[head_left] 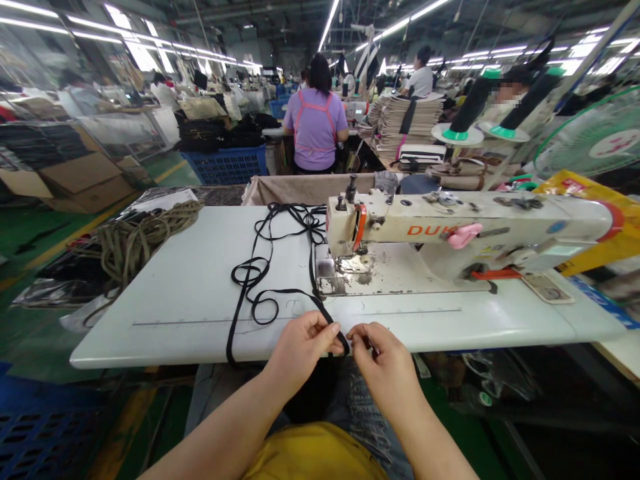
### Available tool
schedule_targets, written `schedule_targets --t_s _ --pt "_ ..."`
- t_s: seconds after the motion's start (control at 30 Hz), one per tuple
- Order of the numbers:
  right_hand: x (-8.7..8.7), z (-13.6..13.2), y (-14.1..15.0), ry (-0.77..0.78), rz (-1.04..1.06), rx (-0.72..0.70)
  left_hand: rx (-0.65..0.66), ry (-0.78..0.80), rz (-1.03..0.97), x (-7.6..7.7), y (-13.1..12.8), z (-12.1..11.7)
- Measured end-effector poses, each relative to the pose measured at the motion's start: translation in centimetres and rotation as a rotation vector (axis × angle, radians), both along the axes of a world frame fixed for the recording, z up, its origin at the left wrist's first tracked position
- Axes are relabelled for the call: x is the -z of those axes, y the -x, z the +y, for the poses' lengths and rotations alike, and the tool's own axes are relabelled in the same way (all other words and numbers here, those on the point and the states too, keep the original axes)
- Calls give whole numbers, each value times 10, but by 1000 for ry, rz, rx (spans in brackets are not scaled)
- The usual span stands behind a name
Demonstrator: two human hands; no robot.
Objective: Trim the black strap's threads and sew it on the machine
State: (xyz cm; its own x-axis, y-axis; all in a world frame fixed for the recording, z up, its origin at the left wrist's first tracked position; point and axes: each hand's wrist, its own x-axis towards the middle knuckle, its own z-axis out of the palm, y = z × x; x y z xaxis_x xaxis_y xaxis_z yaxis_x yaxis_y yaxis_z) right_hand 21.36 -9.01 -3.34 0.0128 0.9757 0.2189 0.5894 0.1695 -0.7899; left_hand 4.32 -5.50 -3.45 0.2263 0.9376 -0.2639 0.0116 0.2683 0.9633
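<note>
A long black fabric strap (243, 293) lies in loops on the white sewing table and hangs over its front edge at the left. My left hand (313, 340) pinches the strap close to the table's front edge. Beside it, my right hand (376, 347) has thumb and forefinger closed near the strap's folded bend; whatever sits between those fingertips is too small to make out. Just behind both hands stands the sewing machine (390, 223), with its needle area (354, 261) beyond the strap.
Olive straps (145, 243) are heaped past the table's left end. Thread cones (473, 103) and a green fan (593, 137) stand at the right. A fabric-lined bin (290, 190) is behind the table (165, 293). Ahead sits a person in a purple shirt (317, 127).
</note>
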Motion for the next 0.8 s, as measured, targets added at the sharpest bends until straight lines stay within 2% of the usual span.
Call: schedule_targets --t_s 0.17,0.3,0.53,0.67,0.8 --pt "-1 -6 -1 -109 -59 -66 -29 -19 25 -2 1 3" --pt "-1 -6 1 -104 -140 -113 11 -41 40 -1 1 1" --pt "-3 -6 4 -59 -115 -89 10 -89 122 -2 3 -1" --pt "0 -5 4 -53 -127 -104 26 -29 48 -2 1 -2" --pt "3 -2 0 -64 6 -28 -39 -18 34 4 4 2"
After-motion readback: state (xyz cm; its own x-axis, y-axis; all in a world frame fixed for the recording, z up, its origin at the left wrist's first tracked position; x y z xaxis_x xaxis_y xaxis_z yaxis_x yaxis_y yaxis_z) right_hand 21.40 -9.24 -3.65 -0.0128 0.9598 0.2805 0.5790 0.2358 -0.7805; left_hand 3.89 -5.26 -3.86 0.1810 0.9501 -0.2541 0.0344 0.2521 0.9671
